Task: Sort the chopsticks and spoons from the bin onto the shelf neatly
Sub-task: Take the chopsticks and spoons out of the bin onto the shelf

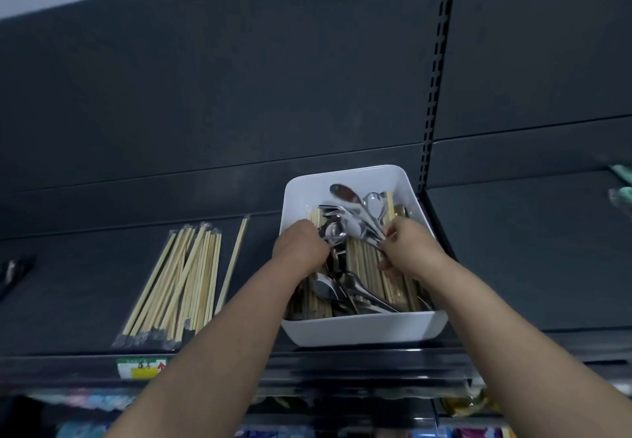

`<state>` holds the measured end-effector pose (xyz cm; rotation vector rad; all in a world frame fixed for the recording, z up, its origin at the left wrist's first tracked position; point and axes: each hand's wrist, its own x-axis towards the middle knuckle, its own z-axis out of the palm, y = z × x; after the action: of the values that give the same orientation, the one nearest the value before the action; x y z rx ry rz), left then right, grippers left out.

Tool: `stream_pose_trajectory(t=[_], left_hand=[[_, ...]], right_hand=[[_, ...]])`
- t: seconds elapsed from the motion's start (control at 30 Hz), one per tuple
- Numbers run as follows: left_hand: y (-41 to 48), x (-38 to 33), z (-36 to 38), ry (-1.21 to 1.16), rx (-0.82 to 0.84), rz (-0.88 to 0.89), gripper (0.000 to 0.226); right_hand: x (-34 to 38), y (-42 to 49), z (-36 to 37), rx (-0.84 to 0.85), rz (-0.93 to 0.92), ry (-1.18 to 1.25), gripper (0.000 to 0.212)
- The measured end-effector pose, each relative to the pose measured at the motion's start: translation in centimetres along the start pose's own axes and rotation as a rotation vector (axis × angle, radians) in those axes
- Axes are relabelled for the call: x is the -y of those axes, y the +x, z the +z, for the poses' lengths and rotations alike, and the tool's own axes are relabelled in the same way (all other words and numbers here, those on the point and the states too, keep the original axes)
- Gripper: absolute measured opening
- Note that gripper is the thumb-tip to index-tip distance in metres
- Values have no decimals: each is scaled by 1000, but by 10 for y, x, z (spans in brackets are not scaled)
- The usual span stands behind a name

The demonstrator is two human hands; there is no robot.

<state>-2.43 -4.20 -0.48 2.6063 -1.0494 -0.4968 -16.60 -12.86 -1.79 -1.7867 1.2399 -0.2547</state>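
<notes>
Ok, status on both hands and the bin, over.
Left hand grips shiny steel spoons in white plastic bin; right hand pinches more. Wrapped bamboo chopsticks piled on dark shelf. Nothing blocking.

You are standing in a shop. The dark metal shelf (85, 259) hangs on a slotted upright (436, 61) at 1 o'clock. A price label (142, 368) sits on its front edge at 7 o'clock, plastic-wrapped chopsticks (178, 280) lie displayed at 8 o'clock, and colourful packaged goods (85, 400) fill the tier below.

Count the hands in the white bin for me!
2. The left hand curls round spoons at the bin's left side; the right hand pinches more spoons at its right.
</notes>
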Motion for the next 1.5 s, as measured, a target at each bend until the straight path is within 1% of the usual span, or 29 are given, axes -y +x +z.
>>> stream_pose_trajectory(t=[0.03, 0.1, 0.2, 0.27, 0.33, 0.4, 0.5, 0.6, 0.7, 0.8, 0.9, 1.07, 1.2, 1.4, 1.5], left_hand=[[-1, 0, -1, -24, -27, -6, 10], [-5, -2, -2, -80, -95, -7, 17], [-10, -5, -12, -240, -236, 8, 29], [-11, -1, -27, -311, -346, 5, 32], [-13, 12, -41, -343, -424, -9, 30], [-16, 36, -54, -366, -462, -61, 26], [-24, 91, -63, -472, -462, -180, 23], [-38, 156, -74, -578, -474, -288, 30], [-59, 224, -93, -588, -518, -358, 34], [-78, 296, -112, -608, -542, -418, 34], [-89, 364, -129, -613, -547, -454, 38], [-92, 446, -155, -599, -554, -468, 43], [-84, 490, -170, -630, -564, -491, 43], [-53, 532, -187, -618, -529, -514, 43], [-26, 555, -197, -604, -515, -520, 34]], right_hand=[[1, 0, -1, -34, -6, 45, 15], [2, 0, 0, -101, -50, 114, 10], [14, -4, 3, -154, -169, 174, 9], [31, -7, 9, -169, -271, 164, 13], [50, -9, 19, -158, -350, 150, 16], [70, -12, 38, -95, -358, 184, 17], [97, -21, 80, 60, -279, 321, 19], [120, -33, 136, 235, -205, 412, 18], [146, -49, 200, 318, -147, 429, 19], [179, -71, 270, 346, -146, 408, 18], [215, -91, 336, 361, -195, 359, 21], [255, -111, 416, 362, -198, 327, 20], [270, -116, 457, 360, -151, 300, 22], [304, -98, 507, 332, -119, 317, 20], [321, -78, 535, 326, -102, 320, 21]])
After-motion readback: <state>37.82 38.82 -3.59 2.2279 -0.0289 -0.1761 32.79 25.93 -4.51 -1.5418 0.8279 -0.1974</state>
